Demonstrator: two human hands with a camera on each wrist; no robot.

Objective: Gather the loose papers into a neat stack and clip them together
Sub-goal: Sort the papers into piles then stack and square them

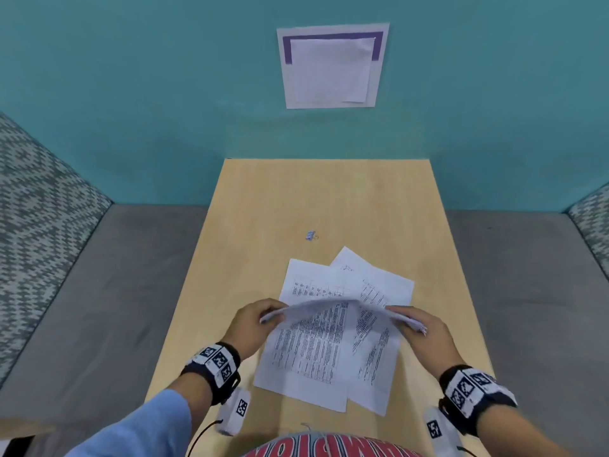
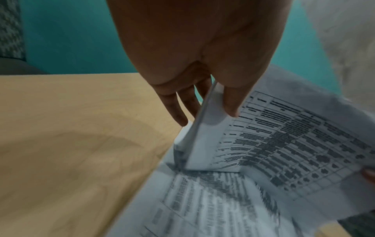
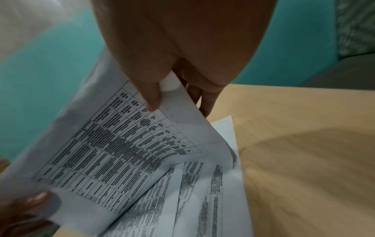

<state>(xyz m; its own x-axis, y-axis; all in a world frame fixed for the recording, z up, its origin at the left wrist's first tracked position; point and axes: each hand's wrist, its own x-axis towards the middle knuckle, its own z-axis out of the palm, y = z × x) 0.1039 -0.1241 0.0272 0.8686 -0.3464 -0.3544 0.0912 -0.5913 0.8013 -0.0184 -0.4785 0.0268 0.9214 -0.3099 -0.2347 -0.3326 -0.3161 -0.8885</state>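
Several printed white papers (image 1: 316, 354) lie fanned and overlapping on the wooden table (image 1: 250, 225). One printed sheet (image 1: 329, 306) arches above them, lifted off the pile. My left hand (image 1: 260, 316) pinches its left edge between thumb and fingers (image 2: 231, 102). My right hand (image 1: 417, 324) pinches its right edge, thumb (image 3: 152, 97) on the printed side. The lifted sheet (image 2: 294, 136) shows a table of dark text in both wrist views (image 3: 121, 144). A small blue binder clip (image 1: 310, 235) lies alone on the table beyond the papers.
The table stands against a teal wall (image 1: 131, 94) with a white and purple sheet (image 1: 333, 67) pinned to it. Grey cushioned seating (image 1: 99, 291) flanks the table on both sides. Bare wood lies left and right of the papers.
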